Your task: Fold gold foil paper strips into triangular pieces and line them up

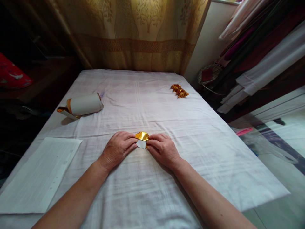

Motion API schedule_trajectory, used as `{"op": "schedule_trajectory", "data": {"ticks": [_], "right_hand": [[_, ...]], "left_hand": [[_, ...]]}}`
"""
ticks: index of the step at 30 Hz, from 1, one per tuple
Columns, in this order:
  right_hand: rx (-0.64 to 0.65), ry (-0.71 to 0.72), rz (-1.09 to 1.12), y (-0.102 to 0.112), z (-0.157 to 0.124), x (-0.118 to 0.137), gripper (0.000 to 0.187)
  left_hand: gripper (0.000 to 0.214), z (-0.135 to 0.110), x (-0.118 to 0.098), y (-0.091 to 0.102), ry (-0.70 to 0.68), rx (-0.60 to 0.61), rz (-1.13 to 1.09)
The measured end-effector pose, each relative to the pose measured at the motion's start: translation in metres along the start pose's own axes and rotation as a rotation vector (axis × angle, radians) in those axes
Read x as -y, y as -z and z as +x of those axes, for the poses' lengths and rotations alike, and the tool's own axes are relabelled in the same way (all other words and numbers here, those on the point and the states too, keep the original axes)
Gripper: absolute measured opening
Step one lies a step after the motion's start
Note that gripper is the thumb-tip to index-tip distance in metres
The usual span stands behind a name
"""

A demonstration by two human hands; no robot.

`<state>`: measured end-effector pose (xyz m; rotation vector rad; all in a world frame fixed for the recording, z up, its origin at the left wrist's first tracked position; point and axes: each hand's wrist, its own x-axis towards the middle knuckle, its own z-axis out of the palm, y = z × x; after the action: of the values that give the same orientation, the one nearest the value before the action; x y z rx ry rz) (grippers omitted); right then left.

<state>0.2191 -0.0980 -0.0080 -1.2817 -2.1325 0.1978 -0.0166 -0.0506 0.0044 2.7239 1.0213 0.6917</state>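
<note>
A small piece of gold paper [142,138], folded with its white underside showing below, lies on the white cloth [147,105] in front of me. My left hand [118,149] presses on its left edge with fingers curled and closed. My right hand [163,149] pinches its right edge the same way. Both hands rest on the cloth.
A white paper roll [84,104] lies at the left, with a gold strip beside it. Several folded gold pieces [179,91] sit at the far right. A white sheet [38,175] lies at the near left. Hanging clothes [257,47] crowd the right; a curtain [133,35] hangs behind.
</note>
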Motion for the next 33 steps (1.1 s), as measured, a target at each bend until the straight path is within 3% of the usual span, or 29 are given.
{"op": "schedule_trajectory", "data": {"ticks": [20, 25, 33], "right_hand": [[0.024, 0.095, -0.215, 0.0008, 0.0019, 0.0093, 0.013], [-0.042, 0.049, -0.113, -0.0014, 0.0017, 0.0066, 0.015], [-0.036, -0.095, -0.108, -0.0027, 0.0002, 0.0021, 0.019]], "left_hand": [[0.030, 0.0102, -0.0040, -0.0043, 0.073, -0.005, 0.098], [0.023, 0.0086, -0.0003, -0.0022, 0.042, 0.015, 0.021], [0.019, 0.0043, 0.0015, -0.0089, 0.104, -0.008, -0.004]]}}
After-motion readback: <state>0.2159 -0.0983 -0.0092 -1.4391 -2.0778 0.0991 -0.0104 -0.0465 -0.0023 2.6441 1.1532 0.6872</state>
